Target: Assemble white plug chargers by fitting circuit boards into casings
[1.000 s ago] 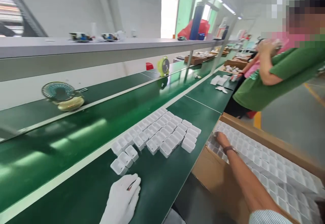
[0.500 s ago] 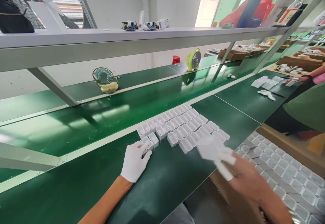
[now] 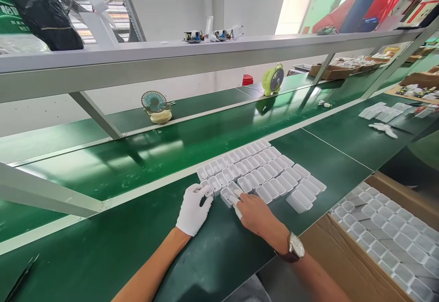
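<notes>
Rows of small white plastic cases (image 3: pixel 264 169) lie open side up on the green bench top (image 3: pixel 144 247). My left hand (image 3: pixel 192 209), in a white glove, rests at the near left end of the rows, its fingers curled against one case (image 3: pixel 206 187). My bare right hand (image 3: pixel 255 215), with a wristwatch and white finger covers, lies just right of it. Its fingertips touch the nearest case (image 3: pixel 227 196). Whether either hand grips a case is not visible.
A cardboard box (image 3: pixel 346 265) holding several more white cases stands at the lower right, below the bench edge. A green conveyor belt (image 3: pixel 164 151) runs behind the cases. Two small fans (image 3: pixel 156 106) (image 3: pixel 273 79) stand on the far ledge. More parts lie at the far right.
My right hand left the box, swung across with white cases, and now rests on the bench beside the left hand. A stack of cases has joined the rows' right end. The view turned left.
</notes>
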`<state>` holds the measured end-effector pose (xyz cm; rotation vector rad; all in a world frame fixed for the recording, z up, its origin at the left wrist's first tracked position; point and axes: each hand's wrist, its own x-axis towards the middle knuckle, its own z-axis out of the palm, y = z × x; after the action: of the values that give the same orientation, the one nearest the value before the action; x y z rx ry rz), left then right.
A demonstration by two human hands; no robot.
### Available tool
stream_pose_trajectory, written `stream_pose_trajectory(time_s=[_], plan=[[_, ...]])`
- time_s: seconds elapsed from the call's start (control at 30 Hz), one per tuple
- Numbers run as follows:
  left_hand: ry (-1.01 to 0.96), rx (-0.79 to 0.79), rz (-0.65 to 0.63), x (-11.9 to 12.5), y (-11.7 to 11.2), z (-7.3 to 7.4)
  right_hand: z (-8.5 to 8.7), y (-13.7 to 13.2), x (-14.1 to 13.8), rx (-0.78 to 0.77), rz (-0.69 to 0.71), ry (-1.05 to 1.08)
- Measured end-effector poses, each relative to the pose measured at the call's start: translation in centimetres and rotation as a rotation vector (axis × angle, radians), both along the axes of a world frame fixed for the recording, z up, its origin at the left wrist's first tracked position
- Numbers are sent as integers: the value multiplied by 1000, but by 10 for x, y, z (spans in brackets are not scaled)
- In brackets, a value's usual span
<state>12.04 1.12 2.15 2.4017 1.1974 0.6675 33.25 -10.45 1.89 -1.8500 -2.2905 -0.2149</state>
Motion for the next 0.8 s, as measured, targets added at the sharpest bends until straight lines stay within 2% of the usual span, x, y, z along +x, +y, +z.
stream_pose_trajectory(time_s=[0.07, 0.13, 0.27, 0.37, 0.47, 0.57, 0.63, 0.7, 0.8], plan=[[2, 8, 2, 3, 3, 3, -1, -4, 0, 20, -48, 3], [-11, 13, 5, 5, 5, 6, 1, -13, -2, 109, -58, 82], [-82, -9, 33, -2, -1, 22, 13, -37, -9, 331, -3, 457], [-253, -88, -70, -11, -19, 47, 26, -50, -17, 241, -24, 652], [-441, -219, -303, -15, -38, 72, 37, -55, -27, 88, -58, 846], [-490, -271, -481, -14, -53, 85, 42, -54, -37, 69, -32, 1006], [-501, -221, -500, -12, -60, 88, 43, -52, -42, 82, 3, 1051], [-502, -171, -459, -12, -65, 88, 42, -52, -45, 80, 35, 1068], [-479, -207, -373, -14, -69, 85, 40, -55, -47, 80, 65, 1081]])
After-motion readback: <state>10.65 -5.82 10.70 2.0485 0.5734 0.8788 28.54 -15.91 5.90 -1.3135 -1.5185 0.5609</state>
